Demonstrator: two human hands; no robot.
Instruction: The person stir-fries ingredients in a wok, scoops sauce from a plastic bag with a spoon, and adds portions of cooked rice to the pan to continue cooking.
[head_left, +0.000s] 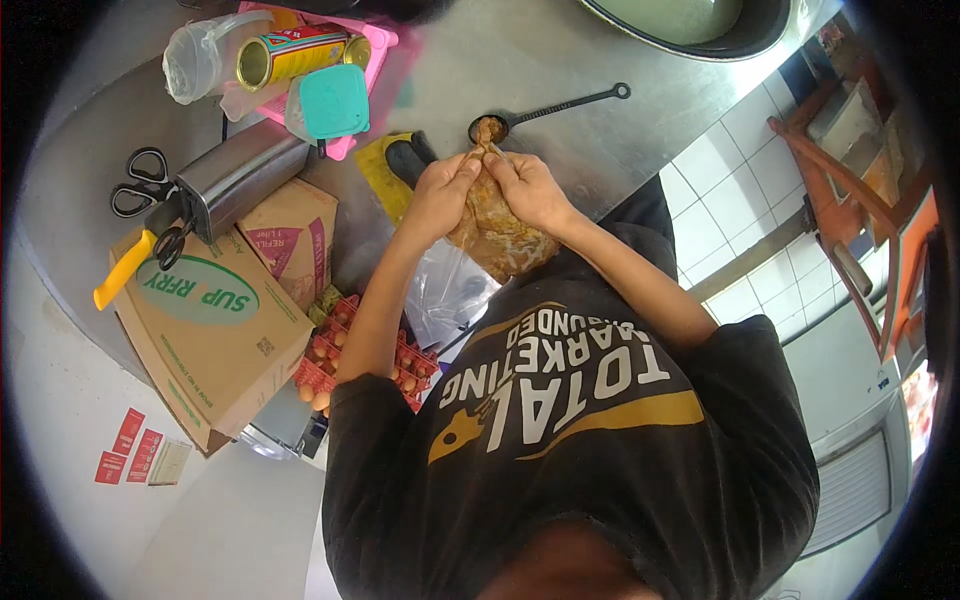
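A clear plastic bag of brownish-orange paste (510, 236) is held close to the front edge of the metal table. My left hand (444, 189) pinches its gathered neck from one side. From the other side my right hand (530, 191) grips the same neck, with both thumbs almost meeting. The narrow top of the bag points away from me, over the bowl of a black ladle (570, 103). Brown food shows in that bowl; whether the bag touches it, I cannot tell. Beside my left hand lies a yellow cloth (377, 176) with a black object on it.
A large pot (694, 49) holding cloudy liquid stands at the far right. On the left are a pink rack (381, 37) with containers and a tin, a metal holder (244, 176) with scissors, and a cardboard box (217, 330). Red trays of eggs (330, 352) sit below my left forearm.
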